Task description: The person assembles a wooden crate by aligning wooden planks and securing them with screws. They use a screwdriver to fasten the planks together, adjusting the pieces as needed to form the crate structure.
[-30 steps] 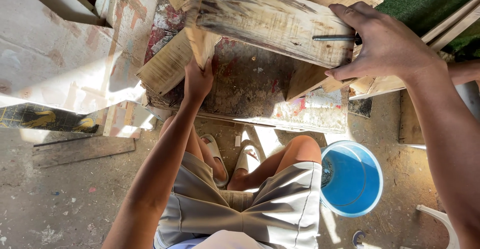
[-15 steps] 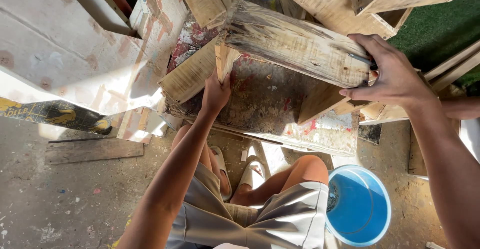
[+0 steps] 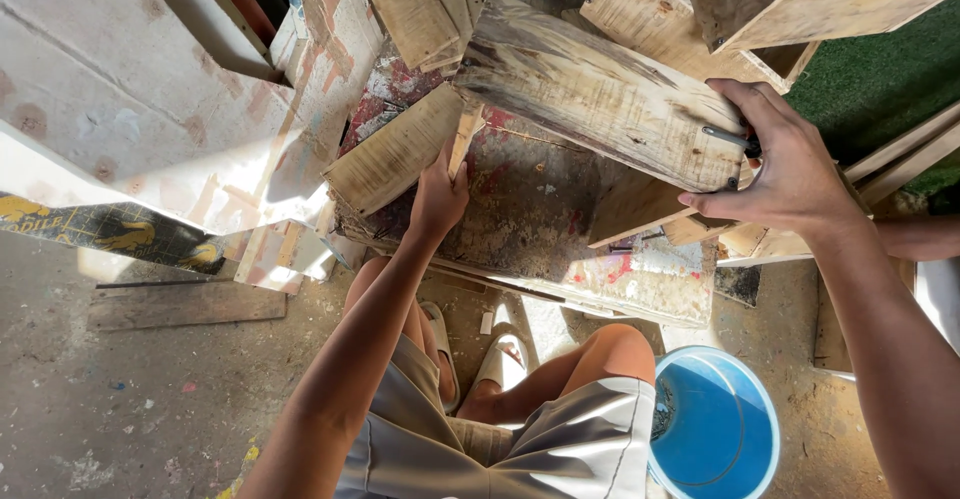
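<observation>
Right hand [image 3: 790, 174] slid off the plank's [image 3: 600, 94] top edge to its right end, fingers now over a metal nail there. Plank tilted steeper, right end lower. Left hand [image 3: 438, 199] shifted slightly down the thin strip [image 3: 462, 139].

Left hand [image 3: 438, 199] grips a thin wooden strip [image 3: 463, 139] beneath a weathered plank [image 3: 600, 94]; right hand [image 3: 790, 164] clasps the plank's end, blue bucket [image 3: 715, 429] below.

Two hands [image 3: 790, 164], one blue bucket [image 3: 715, 429] — approx. ten wood planks [image 3: 600, 94].
</observation>
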